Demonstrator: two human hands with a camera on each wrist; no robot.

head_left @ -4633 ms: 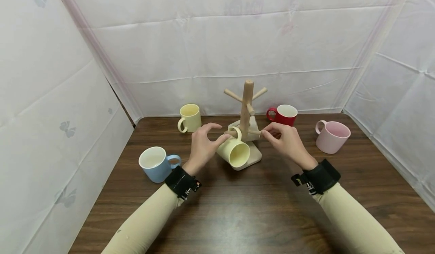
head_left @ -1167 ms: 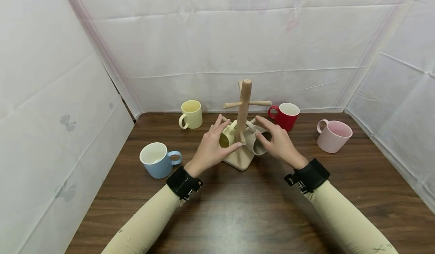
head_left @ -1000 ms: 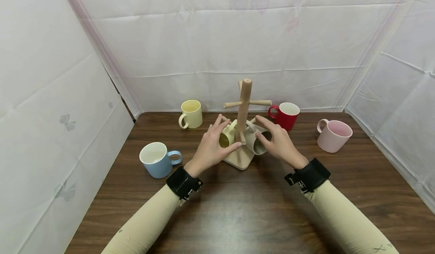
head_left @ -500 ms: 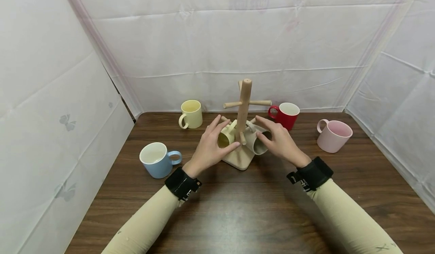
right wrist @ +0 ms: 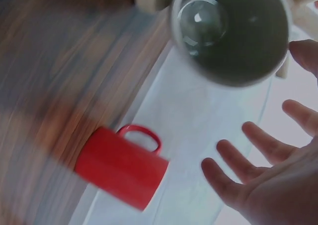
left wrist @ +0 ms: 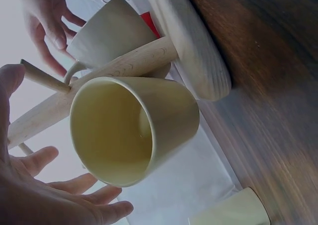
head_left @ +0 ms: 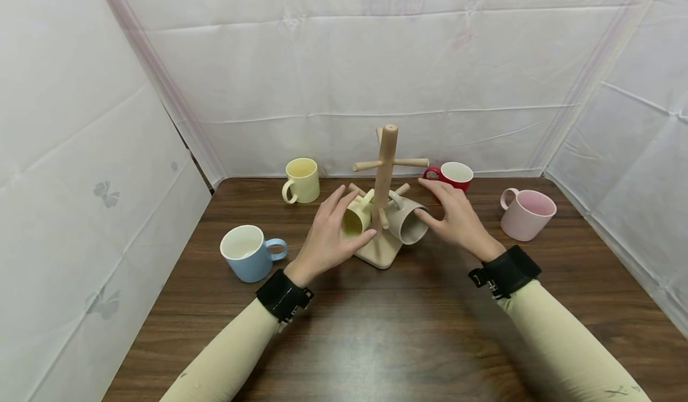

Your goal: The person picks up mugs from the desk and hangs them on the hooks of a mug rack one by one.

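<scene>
Tabletop (head_left: pixel 376 336) runs wide from mug rack (head_left: pixel 385 163) to side edges (head_left: pixel 176 273).

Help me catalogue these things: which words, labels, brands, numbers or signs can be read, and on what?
"X": a mark on the right sleeve; a smaller mark beside it is unreadable.
Left sleeve: small mark, too small to read.
Black wristbands: white marks, too small to read.
White cloth: faint pink shapes, too blurred to read.
Mugs and wooden rack: no text on the sides that show.
</scene>
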